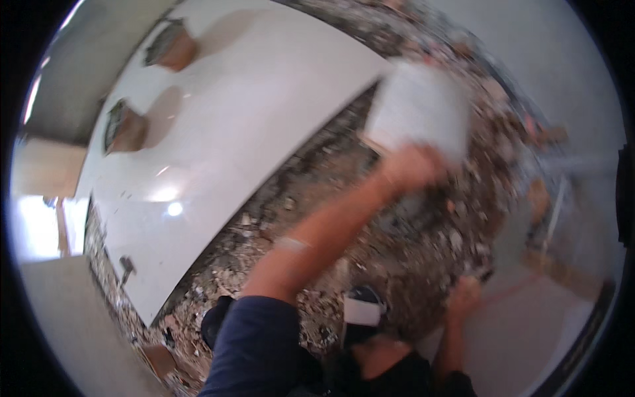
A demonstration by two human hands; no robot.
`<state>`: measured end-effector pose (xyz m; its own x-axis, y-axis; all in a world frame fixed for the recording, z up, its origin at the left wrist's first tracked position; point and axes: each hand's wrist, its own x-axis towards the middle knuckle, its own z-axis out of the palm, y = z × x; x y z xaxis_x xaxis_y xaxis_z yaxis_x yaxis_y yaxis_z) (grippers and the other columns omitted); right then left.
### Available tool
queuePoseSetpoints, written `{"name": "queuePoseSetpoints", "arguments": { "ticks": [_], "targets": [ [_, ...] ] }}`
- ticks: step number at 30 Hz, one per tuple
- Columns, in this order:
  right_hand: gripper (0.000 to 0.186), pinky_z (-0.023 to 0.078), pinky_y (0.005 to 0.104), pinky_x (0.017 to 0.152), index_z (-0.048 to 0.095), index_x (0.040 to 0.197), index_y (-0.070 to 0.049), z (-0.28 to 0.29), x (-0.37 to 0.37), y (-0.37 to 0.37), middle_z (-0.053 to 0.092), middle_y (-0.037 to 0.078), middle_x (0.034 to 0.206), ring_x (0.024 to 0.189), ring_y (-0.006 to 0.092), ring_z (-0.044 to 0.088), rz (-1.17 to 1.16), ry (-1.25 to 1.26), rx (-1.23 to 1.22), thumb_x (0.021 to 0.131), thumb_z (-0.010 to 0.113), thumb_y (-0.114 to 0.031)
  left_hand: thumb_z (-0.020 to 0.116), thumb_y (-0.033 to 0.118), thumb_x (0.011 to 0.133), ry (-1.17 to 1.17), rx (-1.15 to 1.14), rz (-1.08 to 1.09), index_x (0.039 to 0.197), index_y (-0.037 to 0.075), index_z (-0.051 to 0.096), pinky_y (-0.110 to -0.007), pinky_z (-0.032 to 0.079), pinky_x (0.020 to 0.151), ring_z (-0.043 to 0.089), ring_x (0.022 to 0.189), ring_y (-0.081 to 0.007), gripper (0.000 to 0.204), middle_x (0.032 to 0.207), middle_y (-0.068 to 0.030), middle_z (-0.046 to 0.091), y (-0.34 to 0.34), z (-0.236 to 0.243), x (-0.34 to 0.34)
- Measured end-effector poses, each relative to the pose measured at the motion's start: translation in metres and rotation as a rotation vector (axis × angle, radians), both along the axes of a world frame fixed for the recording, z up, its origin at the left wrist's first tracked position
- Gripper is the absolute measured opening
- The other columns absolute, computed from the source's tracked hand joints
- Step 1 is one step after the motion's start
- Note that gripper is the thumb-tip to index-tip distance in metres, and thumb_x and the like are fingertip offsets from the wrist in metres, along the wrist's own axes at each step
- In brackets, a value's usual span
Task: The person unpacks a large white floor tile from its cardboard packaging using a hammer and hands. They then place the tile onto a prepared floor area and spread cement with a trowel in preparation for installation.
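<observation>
Fingers of the left hand (410, 167) are seen clenched on the lower edge of a pale grey slab (420, 109), a flat, roughly square piece, strongly blurred. The slab is held raised above the rubble (311, 192), tilted, its lower edge in the grip and its upper edge toward the top of the view. The left forearm runs from the hand down to a dark blue sleeve (254, 344) at the lower edge; a light band (291, 244) is worn partway along it.

The right hand (465, 291) is seen low at lower right, over the margin of the rubble and a pale floor area (529, 331). Its fingers are blurred; whether they are closed or released cannot be told, and nothing is made out in them.

Rubble of broken brown, grey and reddish fragments is spread in a band from lower left to upper right. A large white glossy panel (218, 145) lies to the left of it, bearing two dark-edged openings (170, 45) (124, 129) and a bright reflection. A dark shoe (362, 311) with a white patch is seen at the rubble's lower edge, just left of the right hand.
</observation>
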<state>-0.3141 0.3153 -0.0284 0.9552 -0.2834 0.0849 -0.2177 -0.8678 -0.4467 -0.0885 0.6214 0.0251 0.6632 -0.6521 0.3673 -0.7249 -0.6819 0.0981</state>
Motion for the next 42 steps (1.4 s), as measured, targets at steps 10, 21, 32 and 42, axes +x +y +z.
{"name": "queuePoseSetpoints", "arguments": {
  "ticks": [10, 21, 32, 42],
  "targets": [
    [0.046, 0.05, 0.0403, 0.073, 0.051, 0.12, -0.002, 0.101, 0.088, 0.068, 0.063, 0.022, 0.099, 0.087, 0.0365, 0.064, 0.488, -0.015, 0.294, 0.083, 0.068, -0.025, 0.075, 0.035, 0.076, 0.088, -0.792, 0.762, 0.063, 0.0, 0.052, -0.034, 0.04, 0.048, 0.042, 0.05, -0.0122, 0.043, 0.051, -0.0078, 0.048, 0.095, 0.12, -0.012],
    [0.053, 0.043, 0.0374, 0.092, 0.047, 0.129, 0.005, 0.058, 0.098, 0.163, 0.057, 0.02, 0.12, 0.108, 0.0287, 0.055, 0.842, 0.566, 0.395, 0.089, 0.056, -0.029, 0.07, 0.036, 0.074, -0.013, -0.846, 1.002, 0.069, 0.0, 0.056, -0.045, 0.048, 0.059, 0.06, 0.061, -0.0366, 0.039, 0.065, -0.0208, 0.059, 0.154, 0.114, -0.153],
    [0.057, 0.047, 0.0406, 0.077, 0.045, 0.135, -0.008, 0.006, 0.011, 0.17, 0.056, 0.015, 0.115, 0.094, 0.0278, 0.057, 0.607, 0.676, 0.135, 0.085, 0.066, -0.027, 0.053, 0.016, 0.091, -0.371, -0.138, 1.736, 0.099, 0.004, 0.069, -0.035, 0.048, 0.072, 0.059, 0.075, -0.0212, 0.022, 0.086, -0.0088, 0.066, 0.297, 0.093, -0.538],
    [0.049, 0.047, 0.0303, 0.052, 0.053, 0.12, 0.002, 0.017, 0.034, 0.258, 0.063, 0.013, 0.089, 0.065, 0.0161, 0.058, 0.622, 0.552, 0.247, 0.082, 0.069, -0.025, 0.06, 0.057, 0.082, -1.34, -1.42, 2.666, 0.129, -0.01, 0.04, -0.043, 0.046, 0.092, 0.053, 0.107, -0.032, 0.084, 0.129, -0.0185, 0.048, 0.271, -0.024, -0.92]
  ]
}}
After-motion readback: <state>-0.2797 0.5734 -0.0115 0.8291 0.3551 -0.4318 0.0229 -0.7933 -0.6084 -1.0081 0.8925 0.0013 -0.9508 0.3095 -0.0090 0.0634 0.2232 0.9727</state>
